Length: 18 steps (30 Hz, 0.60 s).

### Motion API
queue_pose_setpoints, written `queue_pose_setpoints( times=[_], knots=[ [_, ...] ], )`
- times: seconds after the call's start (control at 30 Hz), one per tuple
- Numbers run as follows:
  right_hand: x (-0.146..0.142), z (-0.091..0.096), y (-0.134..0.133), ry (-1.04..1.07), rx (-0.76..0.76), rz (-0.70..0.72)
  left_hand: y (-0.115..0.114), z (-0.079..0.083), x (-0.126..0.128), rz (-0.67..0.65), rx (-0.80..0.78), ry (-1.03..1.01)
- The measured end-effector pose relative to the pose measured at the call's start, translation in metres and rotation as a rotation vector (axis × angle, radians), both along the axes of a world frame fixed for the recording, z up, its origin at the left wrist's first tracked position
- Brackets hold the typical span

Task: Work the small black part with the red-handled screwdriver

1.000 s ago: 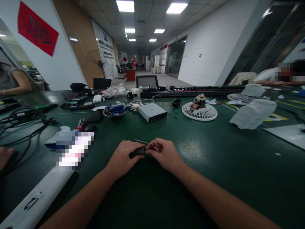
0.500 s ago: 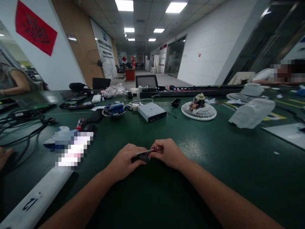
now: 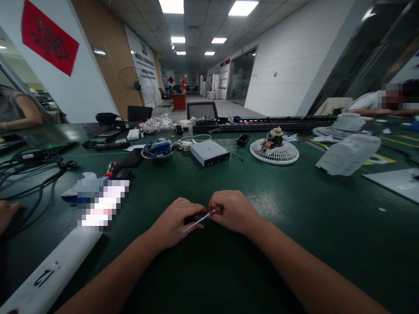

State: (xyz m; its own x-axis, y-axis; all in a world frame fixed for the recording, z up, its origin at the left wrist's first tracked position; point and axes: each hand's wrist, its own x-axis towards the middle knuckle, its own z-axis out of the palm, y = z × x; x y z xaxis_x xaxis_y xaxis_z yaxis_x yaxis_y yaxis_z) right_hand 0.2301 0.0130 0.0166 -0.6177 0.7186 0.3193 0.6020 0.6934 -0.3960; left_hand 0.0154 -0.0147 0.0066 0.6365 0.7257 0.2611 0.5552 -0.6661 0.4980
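Observation:
My left hand (image 3: 173, 224) is closed around a small dark, rounded part (image 3: 203, 219), mostly hidden by the fingers. What kind of part it is I cannot make out. In my right hand (image 3: 234, 210) is a screwdriver (image 3: 195, 222) with a reddish handle, pinched between thumb and fingers. Its thin metal shaft slants down to the left, across the front of the dark part and toward my left thumb. Both hands are close together above the green table (image 3: 209, 270).
Beyond my hands lie a disc drive (image 3: 209, 153), a metal bowl (image 3: 159, 158) with blue items, and a white fan grille (image 3: 274, 152) bearing a motor. A long white bar (image 3: 42, 274) and black cables (image 3: 36, 174) occupy the left. Another person's hand (image 3: 8, 213) rests at the left edge.
The screwdriver's shaft has swung, its tip now lower and nearer my left thumb. My right hand has turned slightly, and the dark part has shifted a little to the right.

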Motion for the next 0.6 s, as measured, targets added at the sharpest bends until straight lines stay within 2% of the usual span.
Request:
queue_pose_setpoints(
  times=[0.1, 0.2, 0.4, 0.5, 0.6],
  knots=[
    [-0.004, -0.001, -0.002, 0.063, -0.140, -0.122, 0.001, -0.005, 0.001, 0.064, 0.036, -0.015],
    [-0.005, 0.000, -0.001, 0.120, -0.221, -0.137, 0.001, -0.006, 0.000, 0.192, 0.039, -0.057],
    [0.010, 0.007, 0.008, 0.153, -0.223, -0.217, 0.007, -0.004, -0.009, 0.504, 0.034, -0.135],
    [0.018, 0.010, 0.012, 0.133, -0.216, -0.168, 0.010, -0.004, -0.015, 0.615, 0.010, -0.170],
    [0.019, 0.009, 0.014, 0.173, -0.210, -0.102, 0.012, -0.006, -0.018, 0.622, 0.007, -0.185]
  ],
)
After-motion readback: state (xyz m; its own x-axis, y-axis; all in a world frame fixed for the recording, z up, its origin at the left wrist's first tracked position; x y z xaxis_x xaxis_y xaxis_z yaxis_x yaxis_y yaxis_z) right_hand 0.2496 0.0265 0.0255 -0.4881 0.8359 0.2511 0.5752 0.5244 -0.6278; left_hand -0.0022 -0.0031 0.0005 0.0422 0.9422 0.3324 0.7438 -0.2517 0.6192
